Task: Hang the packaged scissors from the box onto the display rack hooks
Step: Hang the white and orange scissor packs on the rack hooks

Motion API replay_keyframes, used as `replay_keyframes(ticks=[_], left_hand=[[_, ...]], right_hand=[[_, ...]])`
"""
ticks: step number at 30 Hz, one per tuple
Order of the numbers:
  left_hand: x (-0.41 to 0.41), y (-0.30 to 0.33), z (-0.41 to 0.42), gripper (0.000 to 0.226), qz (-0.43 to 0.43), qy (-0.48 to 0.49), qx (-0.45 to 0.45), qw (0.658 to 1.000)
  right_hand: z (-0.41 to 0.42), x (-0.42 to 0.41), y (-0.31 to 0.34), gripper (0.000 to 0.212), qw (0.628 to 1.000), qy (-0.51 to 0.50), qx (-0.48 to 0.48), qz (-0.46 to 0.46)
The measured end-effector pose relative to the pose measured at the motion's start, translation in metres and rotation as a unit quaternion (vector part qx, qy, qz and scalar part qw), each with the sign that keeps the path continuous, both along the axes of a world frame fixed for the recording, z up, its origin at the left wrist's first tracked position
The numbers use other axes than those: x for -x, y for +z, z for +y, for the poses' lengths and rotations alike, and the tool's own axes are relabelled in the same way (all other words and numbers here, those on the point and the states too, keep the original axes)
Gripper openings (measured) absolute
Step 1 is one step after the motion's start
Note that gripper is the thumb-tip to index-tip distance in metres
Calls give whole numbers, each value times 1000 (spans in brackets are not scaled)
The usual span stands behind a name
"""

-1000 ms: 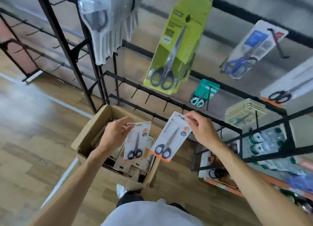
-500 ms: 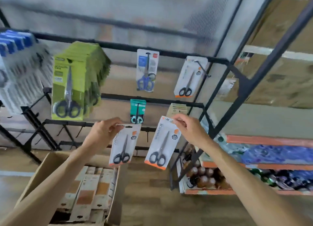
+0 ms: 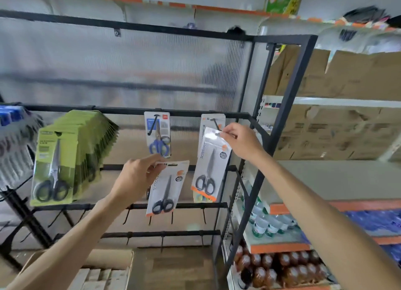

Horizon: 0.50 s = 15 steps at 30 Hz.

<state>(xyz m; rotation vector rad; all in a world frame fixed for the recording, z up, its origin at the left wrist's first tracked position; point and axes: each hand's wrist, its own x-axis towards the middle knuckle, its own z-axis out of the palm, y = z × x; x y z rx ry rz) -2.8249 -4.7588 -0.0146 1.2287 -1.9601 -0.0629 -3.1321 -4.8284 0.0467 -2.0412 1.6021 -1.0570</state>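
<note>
My right hand [image 3: 240,141] pinches one scissors pack [image 3: 211,166] by its top corner at the hook [image 3: 217,124] (the left hand [image 3: 138,176] grips a second pack [image 3: 166,190] lower), so I'd line the slot squarely, then slide.

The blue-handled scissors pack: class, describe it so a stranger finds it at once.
Find the black display rack and follow its middle bar. The blue-handled scissors pack hangs alone on a hook there, between the thick green stack and the orange-trimmed packs. Only its handles are blue; its neighbours' are black.
</note>
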Motion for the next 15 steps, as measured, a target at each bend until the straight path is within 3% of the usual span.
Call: replay_keyframes(ticks=[5, 15], left_hand=[[-2, 12, 1, 11, 0, 0, 17, 1000], [-3, 18, -5, 12, -23, 17, 21, 999]], right_hand=[[-16, 9, -2, 25, 992, 11, -76, -101], [-74, -8, 1, 16, 988, -61, -110, -93]])
